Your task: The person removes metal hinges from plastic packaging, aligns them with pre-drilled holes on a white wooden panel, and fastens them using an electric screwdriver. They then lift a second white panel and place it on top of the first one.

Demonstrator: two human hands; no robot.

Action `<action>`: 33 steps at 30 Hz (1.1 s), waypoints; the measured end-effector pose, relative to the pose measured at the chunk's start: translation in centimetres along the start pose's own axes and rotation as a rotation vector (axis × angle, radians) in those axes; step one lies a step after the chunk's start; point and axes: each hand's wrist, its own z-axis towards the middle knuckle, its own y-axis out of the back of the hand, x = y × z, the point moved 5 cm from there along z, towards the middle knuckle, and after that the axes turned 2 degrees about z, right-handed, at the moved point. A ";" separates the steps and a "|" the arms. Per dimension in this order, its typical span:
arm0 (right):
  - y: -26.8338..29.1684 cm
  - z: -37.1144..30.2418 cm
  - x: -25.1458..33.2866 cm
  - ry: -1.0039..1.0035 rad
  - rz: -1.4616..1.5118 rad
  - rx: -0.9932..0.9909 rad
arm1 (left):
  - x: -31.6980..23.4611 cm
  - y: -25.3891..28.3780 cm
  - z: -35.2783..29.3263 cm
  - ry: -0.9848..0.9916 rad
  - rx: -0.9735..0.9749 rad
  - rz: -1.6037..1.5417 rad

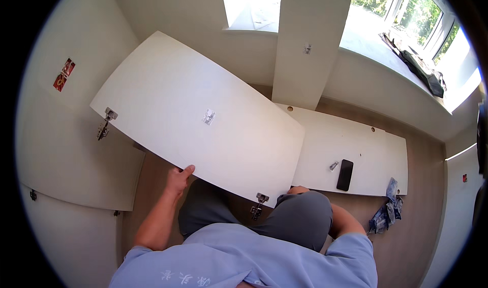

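Observation:
A large white cabinet door [203, 95] slants across the view in front of me, raised at its far left end. My left hand [179, 180] grips its near long edge, thumb lying on top and the other fingers out of sight beneath. Two metal hinges are fixed along that same edge, one hinge [108, 120] at the left and another hinge [260, 205] by my knee. A small label [209, 116] is stuck on the panel's face. My right hand [298, 190] is at the door's near right corner, mostly behind my knee, and its fingers are hidden.
Another white panel [351, 135] lies on the wooden floor at right, carrying a black phone [345, 175]. A crumpled blue cloth or wrapper [389, 209] lies beside it. More hinged panels [76, 150] are at left. Dark clothing [417, 67] rests on the windowsill.

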 end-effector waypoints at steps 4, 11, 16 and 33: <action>0.2 0.6 4.0 0.171 -0.024 -0.012 | -9.7 0.1 -2.4 -0.335 0.091 0.168; 2.6 2.3 3.4 0.447 0.125 -0.294 | -14.8 -9.4 -8.0 -0.523 0.097 0.330; 17.9 0.5 0.4 0.557 0.479 -0.922 | -16.5 -11.8 -10.6 -0.524 0.136 0.391; 49.4 -11.2 -0.1 1.297 1.106 -0.604 | -17.1 -14.7 -16.0 -0.870 0.117 0.694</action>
